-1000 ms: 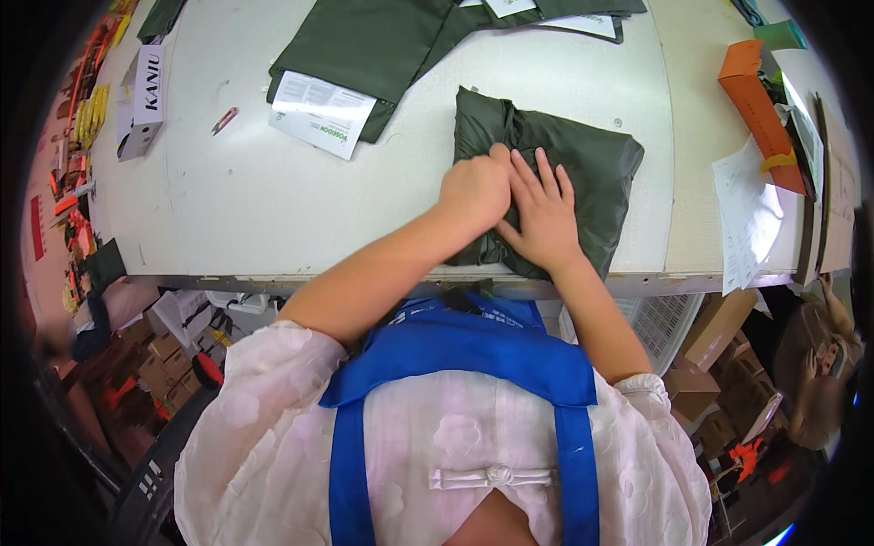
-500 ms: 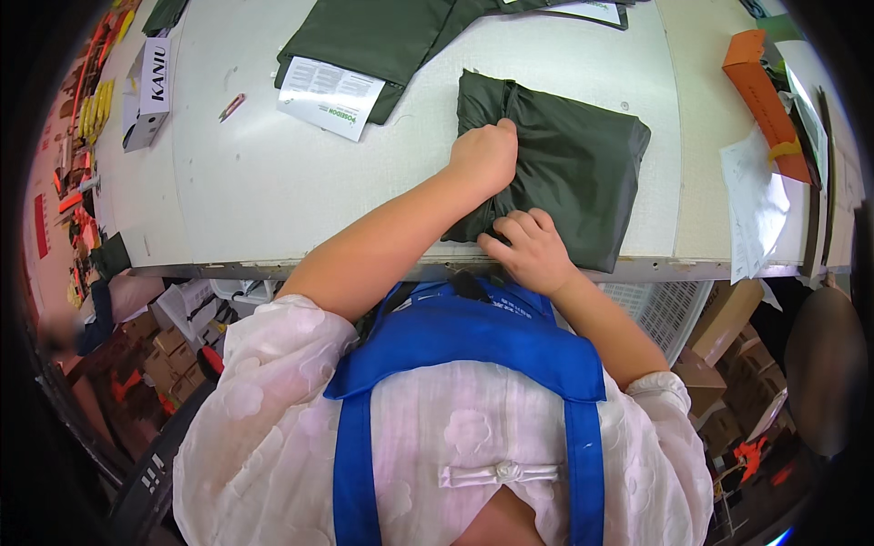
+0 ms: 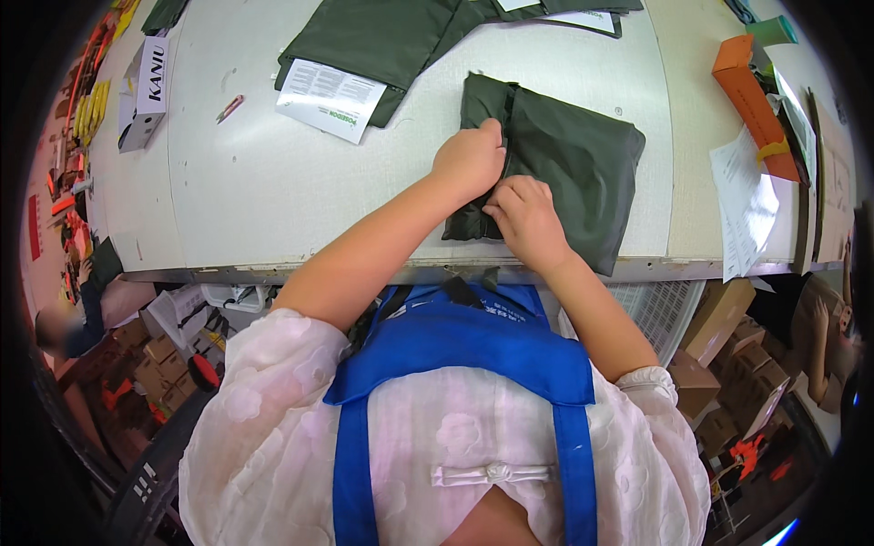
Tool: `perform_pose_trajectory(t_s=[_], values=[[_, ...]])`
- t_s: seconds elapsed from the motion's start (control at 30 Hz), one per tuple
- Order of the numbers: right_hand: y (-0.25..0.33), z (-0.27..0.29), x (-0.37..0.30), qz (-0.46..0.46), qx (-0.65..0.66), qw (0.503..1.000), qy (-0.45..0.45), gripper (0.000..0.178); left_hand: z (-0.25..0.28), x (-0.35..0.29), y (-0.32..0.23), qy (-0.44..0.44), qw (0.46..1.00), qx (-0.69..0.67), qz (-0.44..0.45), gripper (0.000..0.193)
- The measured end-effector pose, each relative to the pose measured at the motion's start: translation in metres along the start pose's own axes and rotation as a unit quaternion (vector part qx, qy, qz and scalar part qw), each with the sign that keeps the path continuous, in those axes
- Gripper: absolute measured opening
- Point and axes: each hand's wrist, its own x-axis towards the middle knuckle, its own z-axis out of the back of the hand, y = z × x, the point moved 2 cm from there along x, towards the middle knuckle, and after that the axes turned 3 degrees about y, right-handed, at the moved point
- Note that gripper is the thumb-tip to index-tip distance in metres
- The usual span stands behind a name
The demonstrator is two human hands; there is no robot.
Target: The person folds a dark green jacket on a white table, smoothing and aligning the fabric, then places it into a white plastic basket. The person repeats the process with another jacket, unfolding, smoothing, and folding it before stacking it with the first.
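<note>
A puffed, dark green fabric pouch (image 3: pixel 581 173) lies flat near the front edge of the table. Along its left part runs a dark lengthwise seam or closure strip (image 3: pixel 512 114). My left hand (image 3: pixel 469 162) is closed on this strip, about halfway along, knuckles up. Just below it and nearer to me, my right hand (image 3: pixel 528 217) pinches the same strip with curled fingers. What lies right under the fingertips is hidden. Further back, other flat dark green pouches (image 3: pixel 373 41) overlap, and a printed white sheet (image 3: pixel 330 98) sticks out from one.
A small pinkish cutter (image 3: pixel 230 108) and a white box (image 3: pixel 146 96) lie on the left. To the right are an orange box (image 3: pixel 754 105) and loose white paper (image 3: pixel 742 205). A white plastic crate (image 3: pixel 660 314) stands below the table edge. Another person (image 3: pixel 77 318) sits far left.
My right hand has moved up and slightly right along the strip, closer to my left hand. The left hand has shifted a little left and stays closed on the pouch.
</note>
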Motion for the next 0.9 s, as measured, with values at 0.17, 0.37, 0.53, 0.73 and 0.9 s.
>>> perform_pose_trajectory(t_s=[0.17, 0.37, 0.53, 0.73, 0.9], values=[[0.008, 0.013, 0.014, 0.004, 0.038, 0.999, -0.024, 0.011, 0.002, -0.055, 0.041, -0.194, 0.966, -0.106, -0.132, 0.043], [0.013, 0.005, 0.014, -0.005, 0.071, 0.997, -0.042, 0.012, -0.006, -0.082, 0.039, 0.096, 0.814, -0.560, 0.119, 0.061], [0.006, 0.010, 0.028, -0.057, -0.017, 0.994, -0.086, 0.012, -0.010, -0.079, 0.040, 0.087, 0.851, -0.509, 0.095, 0.067], [-0.012, 0.013, 0.062, -0.100, -0.102, 0.987, -0.071, 0.011, -0.014, -0.092, 0.043, 0.068, 0.883, -0.450, 0.114, 0.064], [-0.017, 0.010, 0.080, -0.124, -0.126, 0.982, -0.071, 0.010, -0.013, -0.100, 0.056, 0.069, 0.916, -0.380, 0.106, 0.065]])
